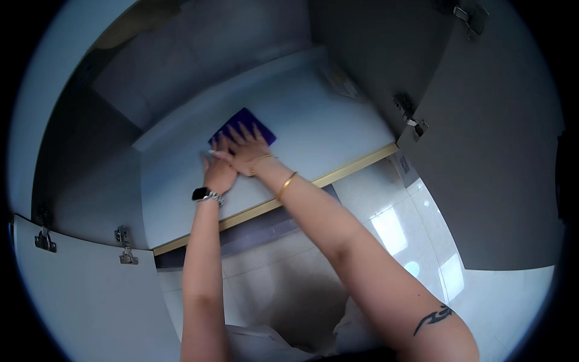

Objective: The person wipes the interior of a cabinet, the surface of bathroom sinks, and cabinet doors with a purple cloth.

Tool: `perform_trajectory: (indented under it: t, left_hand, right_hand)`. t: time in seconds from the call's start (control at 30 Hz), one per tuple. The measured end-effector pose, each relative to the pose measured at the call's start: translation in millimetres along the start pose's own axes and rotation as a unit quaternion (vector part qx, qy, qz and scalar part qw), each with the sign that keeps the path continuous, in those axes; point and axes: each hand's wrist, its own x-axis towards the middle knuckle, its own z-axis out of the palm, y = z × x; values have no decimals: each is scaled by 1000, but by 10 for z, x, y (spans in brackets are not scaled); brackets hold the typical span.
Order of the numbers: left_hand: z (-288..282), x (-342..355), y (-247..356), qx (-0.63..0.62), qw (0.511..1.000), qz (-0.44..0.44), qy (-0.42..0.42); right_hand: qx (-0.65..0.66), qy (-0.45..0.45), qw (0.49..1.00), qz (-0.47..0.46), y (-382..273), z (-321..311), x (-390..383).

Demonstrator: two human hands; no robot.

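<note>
A purple square that looks like a folded cloth (pixel 244 114) lies flat on the white cabinet shelf (pixel 313 120). My right hand (pixel 246 149) rests on its near part, palm down with the fingers stretched out and spread. Close against it on the left is my left hand (pixel 221 173), also with straightened fingers, its tips at the cloth's near left corner. The right thumb and palm overlap the left hand and hide part of its fingers. Neither hand grips anything that I can see.
Cabinet doors stand swung out on both sides, the left door (pixel 84 289) and the right door (pixel 500 163), with metal hinges (pixel 125 244) at the frame. A yellowish front edge (pixel 356 172) borders the shelf. Below is a shiny tiled floor (pixel 386 199). Dark side walls enclose the shelf.
</note>
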Motion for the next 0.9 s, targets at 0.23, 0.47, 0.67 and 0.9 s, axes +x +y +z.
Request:
perform_trajectory:
  t: [0.23,0.47,0.67,0.9]
  left_hand:
    - [31,315,1407,9,986,160,45]
    - [-34,-378,1891,14,968,232,98]
    - [-56,-893,1199,21,983,143,112]
    - [-527,-1323,43,67,994,1,85]
  right_hand:
    - [-29,41,994,95,1071,-511,-711]
    - [-80,70,993,58,1036,-587,-1720]
    - [-59,23,994,-88,568,-287,-1456]
    - [13,-199,948,-247,-298,139,-328]
